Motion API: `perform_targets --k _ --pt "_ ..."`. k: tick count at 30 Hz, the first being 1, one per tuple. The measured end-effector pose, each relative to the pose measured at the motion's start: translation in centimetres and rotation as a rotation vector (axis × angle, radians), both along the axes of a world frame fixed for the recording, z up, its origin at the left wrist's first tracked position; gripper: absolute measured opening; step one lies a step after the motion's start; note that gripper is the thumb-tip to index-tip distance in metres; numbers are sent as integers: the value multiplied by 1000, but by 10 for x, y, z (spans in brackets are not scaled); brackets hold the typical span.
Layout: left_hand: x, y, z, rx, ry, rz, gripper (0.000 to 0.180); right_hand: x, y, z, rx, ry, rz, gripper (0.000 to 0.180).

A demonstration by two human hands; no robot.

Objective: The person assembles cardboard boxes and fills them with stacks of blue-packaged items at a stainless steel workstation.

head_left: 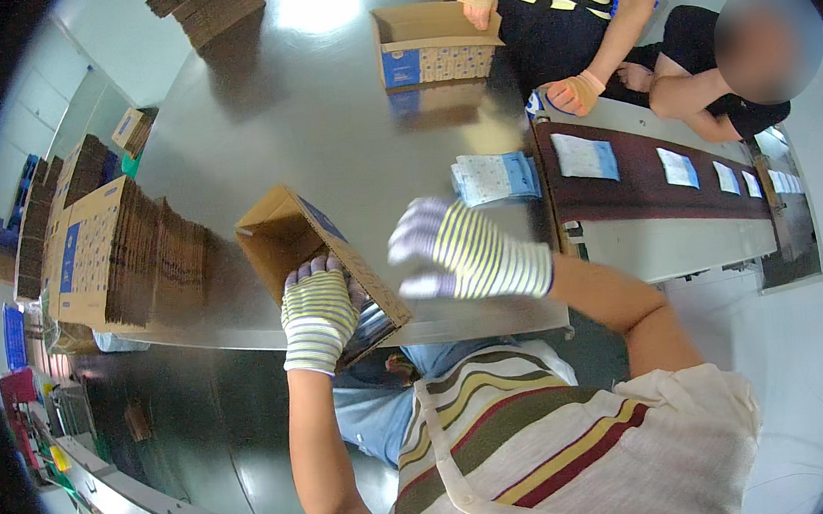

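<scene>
My left hand [318,309], in a striped glove, grips the near edge of an open cardboard box [287,234] tipped on its side at the front of the steel table [311,119]. Its opening faces left and away from me. My right hand [465,249], also in a striped glove, hovers just right of the box with fingers spread and nothing in it. A small stack of blue and white packets [495,177] lies on the table beyond my right hand.
Flattened cardboard boxes are stacked at the left [118,253] and far end [208,5]. A conveyor belt [660,191] at the right carries several white packets. Another upright box [432,45] stands before a person in orange gloves [573,94]; a second person sits behind.
</scene>
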State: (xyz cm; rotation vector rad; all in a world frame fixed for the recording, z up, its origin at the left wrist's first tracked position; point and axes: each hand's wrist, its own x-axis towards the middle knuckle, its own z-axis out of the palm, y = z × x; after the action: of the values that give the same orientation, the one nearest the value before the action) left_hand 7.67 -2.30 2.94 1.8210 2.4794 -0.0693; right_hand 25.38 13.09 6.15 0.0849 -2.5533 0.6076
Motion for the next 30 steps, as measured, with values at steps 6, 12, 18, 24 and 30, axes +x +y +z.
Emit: perform_targets --k 6,12,18,24,30 --pt "2 2 1 13 -25 20 53 88 165 -29 339 -797 -442 27" --pt "3 5 2 38 -16 -1 48 233 276 -21 306 -1180 -969 46" --pt "-1 1 -4 45 -49 -1 46 201 274 -26 279 -1331 -689 48" --pt "-3 0 -8 66 -25 4 44 102 250 -26 96 -999 -347 44" --pt "0 2 3 44 -9 13 44 25 229 -73 -3 -1241 -339 83"
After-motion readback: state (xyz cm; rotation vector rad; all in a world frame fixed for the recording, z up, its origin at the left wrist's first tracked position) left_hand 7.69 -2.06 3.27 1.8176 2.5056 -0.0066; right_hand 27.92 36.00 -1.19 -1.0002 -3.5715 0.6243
